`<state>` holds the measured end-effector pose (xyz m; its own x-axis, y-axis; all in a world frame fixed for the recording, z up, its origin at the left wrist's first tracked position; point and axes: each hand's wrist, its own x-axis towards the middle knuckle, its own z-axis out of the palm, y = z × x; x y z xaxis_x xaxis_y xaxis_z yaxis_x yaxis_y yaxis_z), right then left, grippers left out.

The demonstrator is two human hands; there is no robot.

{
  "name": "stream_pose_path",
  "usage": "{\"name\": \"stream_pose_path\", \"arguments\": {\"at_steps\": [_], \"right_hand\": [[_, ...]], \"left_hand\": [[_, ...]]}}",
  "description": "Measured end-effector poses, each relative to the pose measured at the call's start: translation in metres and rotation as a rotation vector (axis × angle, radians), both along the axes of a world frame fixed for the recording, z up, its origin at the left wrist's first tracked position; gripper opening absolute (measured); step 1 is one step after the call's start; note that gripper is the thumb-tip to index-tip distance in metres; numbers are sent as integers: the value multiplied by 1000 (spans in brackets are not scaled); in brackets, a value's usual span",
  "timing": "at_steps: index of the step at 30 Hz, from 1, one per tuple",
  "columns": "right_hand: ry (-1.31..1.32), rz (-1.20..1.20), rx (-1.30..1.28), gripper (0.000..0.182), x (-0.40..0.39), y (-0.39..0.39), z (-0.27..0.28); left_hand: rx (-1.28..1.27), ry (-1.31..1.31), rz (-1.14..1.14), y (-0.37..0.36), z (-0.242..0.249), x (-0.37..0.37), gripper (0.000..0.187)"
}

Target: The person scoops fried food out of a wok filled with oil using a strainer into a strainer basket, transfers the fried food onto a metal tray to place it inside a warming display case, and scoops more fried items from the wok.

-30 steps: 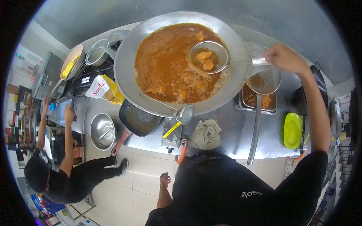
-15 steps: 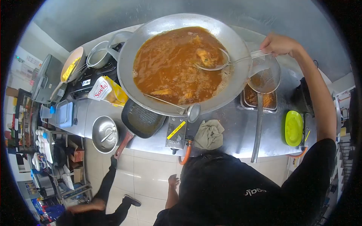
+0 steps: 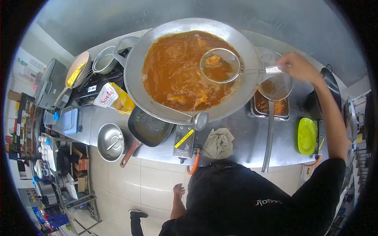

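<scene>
My right hand [image 3: 298, 67] is closed round the handle of a round wire strainer [image 3: 221, 74]. The strainer's mesh is over the brown, bubbling oil [image 3: 169, 70] in a large metal wok [image 3: 252, 86]. An orange fried piece [image 3: 213, 60] shows within the strainer's ring, and other fried pieces [image 3: 177, 98] float in the oil. A smaller long-handled strainer [image 3: 201, 120] rests on the wok's near rim. Down beside my body, my left hand [image 3: 178, 190] hangs with loose fingers and holds nothing.
A larger strainer [image 3: 271, 87] lies over a metal tray of fried bits [image 3: 280, 110]. Nearby are a green plate [image 3: 306, 135], a cloth [image 3: 219, 143], a grill pan [image 3: 149, 128], a steel bowl [image 3: 104, 141] and an oil pouch [image 3: 114, 97]. Another person's foot [image 3: 138, 213] shows below.
The strainer has turned from an edgewise tilt in the oil to a rounder, face-on view, and my right hand sits lower in view. The other person has mostly left the view.
</scene>
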<state>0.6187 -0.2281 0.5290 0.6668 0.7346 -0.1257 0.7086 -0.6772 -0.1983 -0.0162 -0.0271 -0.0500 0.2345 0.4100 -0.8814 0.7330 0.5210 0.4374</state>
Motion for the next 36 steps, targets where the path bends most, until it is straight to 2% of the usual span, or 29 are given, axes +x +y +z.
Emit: {"name": "stream_pose_path", "arguments": {"at_steps": [2,6,10,16,18,22,25,28,34,36], "right_hand": [[-23,-40,104,20,-15,-9,-4],[-50,-70,127,22,-47,-14,-2],[17,-195,154,22,-83,-22,5],[1,-191,158,20,-114,-40,11],[22,-195,196,18,-118,-49,6],[11,-166,260,16,-123,-61,-5],[-52,-118,324,19,-122,-66,-16],[-79,-113,359,19,-120,-68,-23],[-101,-63,316,23,-111,-77,-31],[-69,-84,319,18,-110,-78,-33]], "left_hand": [[25,-45,-33,-1,-5,-2,38],[-73,1,164,5,14,8,37],[-50,27,160,12,28,7,34],[-26,120,105,16,43,0,32],[-43,187,76,18,47,5,34],[-17,92,102,16,57,6,35],[-44,186,88,18,61,12,35],[-8,156,75,13,75,19,33],[-15,259,52,7,83,31,30],[-8,285,27,5,86,33,30]]}}
